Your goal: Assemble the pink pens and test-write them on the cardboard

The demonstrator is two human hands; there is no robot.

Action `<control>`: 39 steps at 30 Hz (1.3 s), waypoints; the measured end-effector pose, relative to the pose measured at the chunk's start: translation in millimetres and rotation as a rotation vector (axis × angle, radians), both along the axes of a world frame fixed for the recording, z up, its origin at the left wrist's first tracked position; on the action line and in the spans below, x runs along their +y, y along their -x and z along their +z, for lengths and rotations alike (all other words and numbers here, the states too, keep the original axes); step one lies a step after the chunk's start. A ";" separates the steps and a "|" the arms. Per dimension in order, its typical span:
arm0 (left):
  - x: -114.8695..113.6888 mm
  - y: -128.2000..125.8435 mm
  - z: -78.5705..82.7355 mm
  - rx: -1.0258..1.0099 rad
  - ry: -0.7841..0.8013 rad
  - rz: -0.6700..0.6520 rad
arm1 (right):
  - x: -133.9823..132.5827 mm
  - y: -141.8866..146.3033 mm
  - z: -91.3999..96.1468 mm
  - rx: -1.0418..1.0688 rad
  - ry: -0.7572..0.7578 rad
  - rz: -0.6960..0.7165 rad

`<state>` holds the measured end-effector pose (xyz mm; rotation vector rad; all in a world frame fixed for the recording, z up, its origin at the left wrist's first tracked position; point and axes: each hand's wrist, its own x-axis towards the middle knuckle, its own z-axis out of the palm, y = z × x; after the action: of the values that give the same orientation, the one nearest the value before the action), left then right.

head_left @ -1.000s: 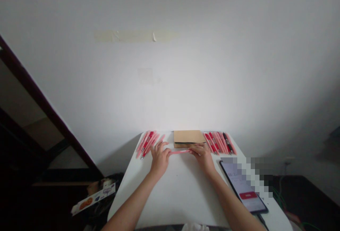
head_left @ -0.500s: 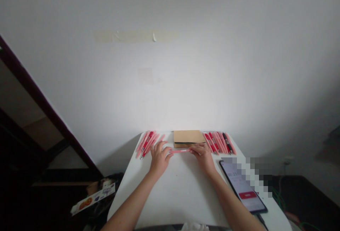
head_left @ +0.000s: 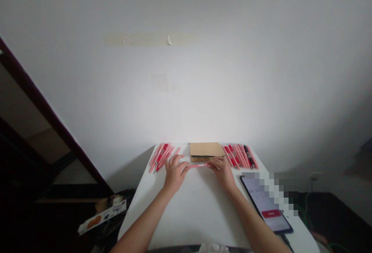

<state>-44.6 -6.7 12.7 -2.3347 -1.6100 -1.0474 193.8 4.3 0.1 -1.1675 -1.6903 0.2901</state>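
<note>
Both my hands hold one pink pen (head_left: pixel 198 165) crosswise above the white table (head_left: pixel 197 210). My left hand (head_left: pixel 173 173) pinches its left end and my right hand (head_left: pixel 222 171) grips its right end. Just behind the pen lies a brown cardboard box (head_left: pixel 206 150). A row of several pink and red pens (head_left: pixel 161 155) lies at the far left of the table, close to my left hand. Another row of several pens (head_left: pixel 240 155) lies at the far right, beside my right hand.
A phone (head_left: pixel 265 203) with a lit screen lies on the table's right side, near my right forearm. The table stands against a white wall (head_left: pixel 186 82). A printed packet (head_left: pixel 101 216) lies on the dark floor to the left.
</note>
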 end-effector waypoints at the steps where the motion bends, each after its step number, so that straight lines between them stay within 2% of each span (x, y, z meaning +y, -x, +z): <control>1: 0.2 0.0 -0.2 -0.005 -0.002 -0.002 | -0.1 0.0 0.2 0.001 0.001 0.000; 9: -0.4 0.7 0.4 0.000 -0.023 -0.026 | -1.5 -0.3 1.7 -0.042 -0.023 0.014; 15: -1.6 1.2 1.8 -0.013 -0.037 -0.026 | -6.2 0.9 6.4 -0.144 0.017 0.067; 23: -2.8 -2.2 2.2 -0.005 -0.030 -0.062 | -5.7 0.5 3.4 -0.184 0.033 0.041; 34: -6.5 -5.3 4.4 0.009 -0.023 -0.090 | -7.3 0.5 3.3 -0.190 0.001 -0.064; 39: -7.0 -5.5 7.1 0.002 -0.001 -0.072 | -7.8 1.9 4.0 -0.193 0.020 -0.071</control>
<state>-39.1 -13.6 19.8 -2.4090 -1.5341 -1.0593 192.0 -3.6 4.1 -1.3012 -1.8113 0.1545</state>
